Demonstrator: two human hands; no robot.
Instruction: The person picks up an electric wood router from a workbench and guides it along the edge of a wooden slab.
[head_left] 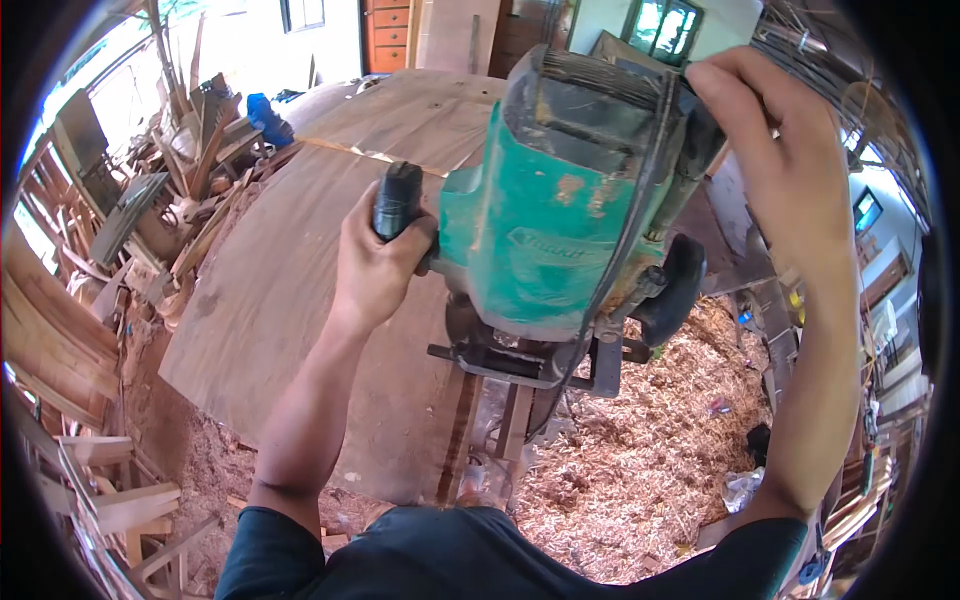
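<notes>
A large green power tool (550, 220), with a black top and a metal base frame, is held up close to the camera. My left hand (385, 245) is wrapped round its black side handle. At the tool's upper right, my right hand (765, 120) has bent fingers at the black top edge; its fingertips are partly hidden behind the tool. A second black handle (675, 290) on the right side has no hand on it. A dark cord runs down the front of the tool. Beneath the tool lies a wide wooden board (300, 270).
Wood shavings (640, 450) cover the floor at the lower right. Scrap wood (190, 200) is piled at the left, near a blue bag (268, 120). Wooden pieces (130, 505) stand at the lower left. An orange drawer cabinet (390, 35) is at the back.
</notes>
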